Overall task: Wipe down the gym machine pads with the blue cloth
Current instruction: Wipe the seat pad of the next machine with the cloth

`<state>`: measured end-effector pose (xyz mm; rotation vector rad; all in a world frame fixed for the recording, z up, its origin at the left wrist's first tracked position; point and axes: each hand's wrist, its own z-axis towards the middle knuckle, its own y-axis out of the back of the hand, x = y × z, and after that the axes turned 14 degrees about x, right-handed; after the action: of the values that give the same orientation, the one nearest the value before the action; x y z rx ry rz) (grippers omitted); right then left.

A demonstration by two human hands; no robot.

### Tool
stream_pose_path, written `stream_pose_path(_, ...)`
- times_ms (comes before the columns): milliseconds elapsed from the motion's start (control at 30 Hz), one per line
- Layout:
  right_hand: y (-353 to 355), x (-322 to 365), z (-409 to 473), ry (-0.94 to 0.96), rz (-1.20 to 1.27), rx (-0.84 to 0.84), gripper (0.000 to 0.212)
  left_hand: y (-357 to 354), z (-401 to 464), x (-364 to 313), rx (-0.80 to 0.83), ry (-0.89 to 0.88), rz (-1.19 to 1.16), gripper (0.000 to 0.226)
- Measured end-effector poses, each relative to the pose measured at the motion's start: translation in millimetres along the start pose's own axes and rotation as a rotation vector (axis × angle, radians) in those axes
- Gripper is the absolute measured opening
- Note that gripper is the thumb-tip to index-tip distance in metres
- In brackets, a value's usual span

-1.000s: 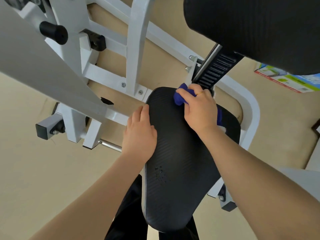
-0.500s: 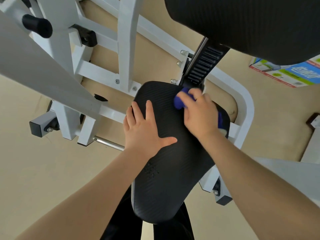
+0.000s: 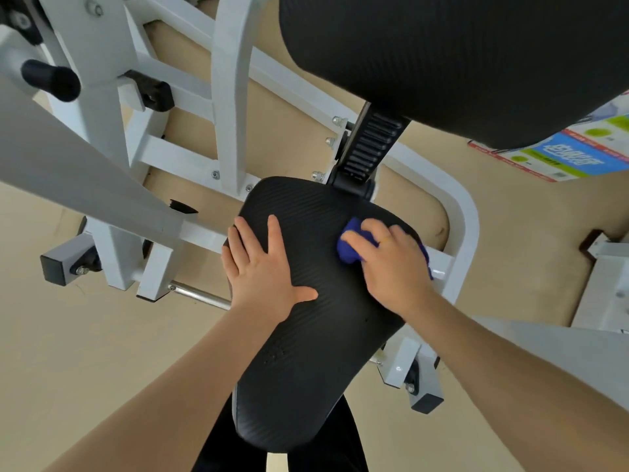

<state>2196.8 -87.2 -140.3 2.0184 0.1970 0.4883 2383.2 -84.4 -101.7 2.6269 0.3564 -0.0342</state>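
A black ribbed seat pad [image 3: 313, 362] of a white gym machine fills the middle of the view. My right hand [image 3: 391, 267] presses a bunched blue cloth [image 3: 349, 245] against the pad's far right part; most of the cloth is hidden under the hand. My left hand [image 3: 265, 270] lies flat on the pad's left side, fingers spread, holding nothing. A larger black back pad [image 3: 459, 59] hangs above at the top right.
White frame tubes [image 3: 231, 97] cross the upper left, with a black handle grip [image 3: 51, 80] at the far left. A black toothed adjuster rail [image 3: 371, 148] joins the two pads. A colourful carton [image 3: 561, 158] lies on the beige floor at right.
My right hand has drawn the cloth from the pad's far edge near the rail toward me and to the right. My left hand shifted from the pad's left edge onto its surface and spread flat.
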Motion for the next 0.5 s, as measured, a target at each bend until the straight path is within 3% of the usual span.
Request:
stream_pose_path(133,-0.9,-11.9,-33.3,0.307,0.018,0.150,0.058,4.7,-6.0,-7.8,-0.002,0.045,0.018,0.129)
stream_pose_path(167,-0.1,-23.2,-26.5,0.268,0.051,0.143,0.053,5.3,-6.4,-9.2,-0.004,0.054,0.020,0.130)
stream_pose_path(300,-3.7,-67.2,16.9,-0.174,0.317,-0.002,0.047,2.9,-5.4,-17.3,0.007,0.067,-0.009,0.126)
stream_pose_path(367,-2.6,-66.2,21.8,-0.197,0.299,-0.008,0.047,0.6,-5.8,-23.0,0.001,0.041,-0.013,0.120)
stream_pose_path(500,-5.6,-27.1,-24.7,-0.035,0.283,0.019,0.046,-1.0,-8.9,-24.4,-0.012,0.006,0.038,0.110)
